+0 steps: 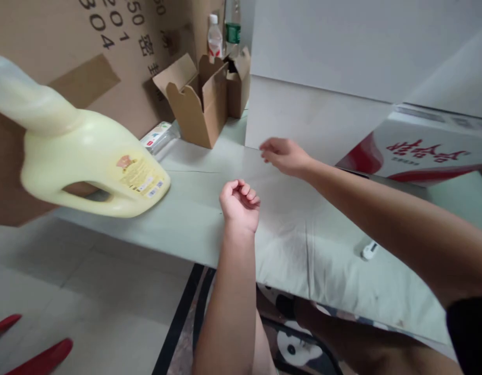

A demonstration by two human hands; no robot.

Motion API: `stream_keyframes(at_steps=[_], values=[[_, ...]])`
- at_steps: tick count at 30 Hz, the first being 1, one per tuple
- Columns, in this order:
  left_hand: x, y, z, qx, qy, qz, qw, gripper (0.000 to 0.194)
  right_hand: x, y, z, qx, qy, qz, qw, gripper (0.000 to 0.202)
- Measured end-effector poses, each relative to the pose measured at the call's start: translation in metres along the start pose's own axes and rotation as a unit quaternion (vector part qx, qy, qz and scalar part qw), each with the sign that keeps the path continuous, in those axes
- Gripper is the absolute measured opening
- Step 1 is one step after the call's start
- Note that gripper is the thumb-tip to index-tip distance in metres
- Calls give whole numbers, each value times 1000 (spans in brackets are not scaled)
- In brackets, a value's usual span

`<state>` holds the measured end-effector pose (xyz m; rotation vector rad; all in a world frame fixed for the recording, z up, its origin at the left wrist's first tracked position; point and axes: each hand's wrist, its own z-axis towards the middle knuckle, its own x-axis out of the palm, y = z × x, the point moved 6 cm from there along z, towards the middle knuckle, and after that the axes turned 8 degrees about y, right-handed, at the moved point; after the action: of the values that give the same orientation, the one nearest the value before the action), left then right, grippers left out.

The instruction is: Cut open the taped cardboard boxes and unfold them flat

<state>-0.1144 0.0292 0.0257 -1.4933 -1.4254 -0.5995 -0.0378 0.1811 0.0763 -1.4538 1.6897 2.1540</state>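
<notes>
My left hand [241,205] hovers over the pale green tabletop [194,224], palm turned up and fingers loosely curled, with nothing visible in it. Farther right and forward, my right hand [285,155] is held in front of a large white panel [319,112]. Its fingers are loosely bent, and I see no object in them; whether they touch the panel I cannot tell. To the left of both hands stands a big pale yellow jug [96,151] with a handle and a printed label. A small white and grey object [369,251] lies below my right forearm.
Open brown cardboard boxes [197,114] stand at the back, near plastic bottles [214,39]. A white and red carton [416,148] is at the right. A small white package [157,135] lies behind the jug. A large printed cardboard box [76,57] rises at the left.
</notes>
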Motion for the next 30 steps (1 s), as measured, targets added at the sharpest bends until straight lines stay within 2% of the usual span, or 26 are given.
stream_keyframes(at_steps=[3, 5, 6, 8, 10, 13, 15, 17, 19, 22, 24, 26, 28, 30], values=[[-1, -10, 4, 16, -14, -15, 1000, 12, 35, 76, 61, -107, -10, -11, 994, 21], [-2, -13, 7, 16, -25, -23, 999, 11, 55, 123, 89, -180, -13, -55, 982, 29], [-3, -14, 8, 14, -30, -27, 999, 11, 64, 137, 101, -176, -9, -85, 981, 34], [-5, -15, 8, 8, -34, -33, 999, 11, 77, 147, 120, -117, 16, -130, 985, 36], [-7, -19, 7, 11, -32, -34, 999, 11, 83, 140, 126, -56, 35, -135, 989, 23], [-12, -30, 5, 38, -37, -33, 998, 14, 74, 120, 109, -59, 8, -98, 993, 16], [-19, -44, 1, 100, -78, -29, 992, 15, 57, 104, 78, -97, -41, -56, 993, 12], [-30, -63, -8, 200, -140, -28, 969, 15, 36, 84, 31, -128, -87, -4, 988, 5], [-37, -80, -19, 290, -186, -27, 938, 15, 14, 59, -27, -112, -134, 41, 984, 10], [-39, -90, -30, 349, -184, 8, 919, 17, -17, 21, -131, -71, -239, 111, 962, 20], [-32, -82, -33, 369, -131, 71, 918, 18, -32, -3, -199, -44, -314, 152, 936, 17], [-19, -58, -32, 362, -25, 161, 918, 22, -41, -27, -253, -17, -368, 153, 917, 13], [-3, -19, -29, 311, 105, 248, 911, 28, -45, -50, -289, -7, -386, 133, 913, 16], [5, 21, -29, 258, 183, 299, 900, 44, -49, -73, -310, -17, -406, 117, 906, 22]])
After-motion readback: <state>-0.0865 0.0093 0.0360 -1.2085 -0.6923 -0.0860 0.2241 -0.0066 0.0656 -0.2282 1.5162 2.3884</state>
